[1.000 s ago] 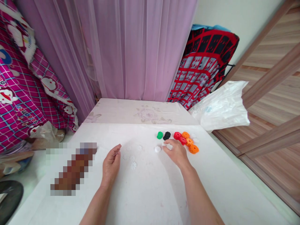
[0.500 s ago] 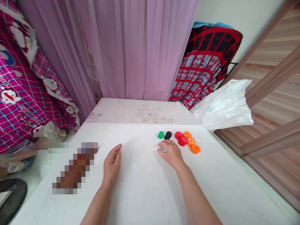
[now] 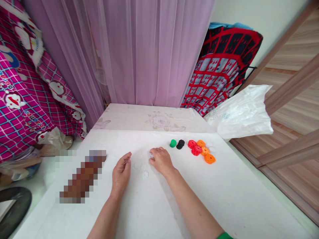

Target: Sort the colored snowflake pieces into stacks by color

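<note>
My right hand [image 3: 162,160] is over the middle of the white tabletop [image 3: 149,209]. Its thumb and fingertips are closed on a small white flower-shaped piece [image 3: 151,155], partly hidden by the fingers. To the left, my left hand [image 3: 121,174] rests on its side with curled fingers close together; a thin pale bit shows near the thumb, too small to name. Between the hands lie several flat white flower-shaped pieces, the clearest being a white flower [image 3: 145,174], faint against the cloth.
Beyond my right hand sit a green crocheted piece [image 3: 172,143], a black one [image 3: 180,144], red ones [image 3: 196,150] and orange ones [image 3: 209,158]. A white plastic bag [image 3: 241,114] stands at the right edge. A blurred-out patch [image 3: 83,176] covers something on the left.
My right hand has moved left, from near the green and black pieces to the white flowers. My left hand has barely moved; the view has shifted slightly.
</note>
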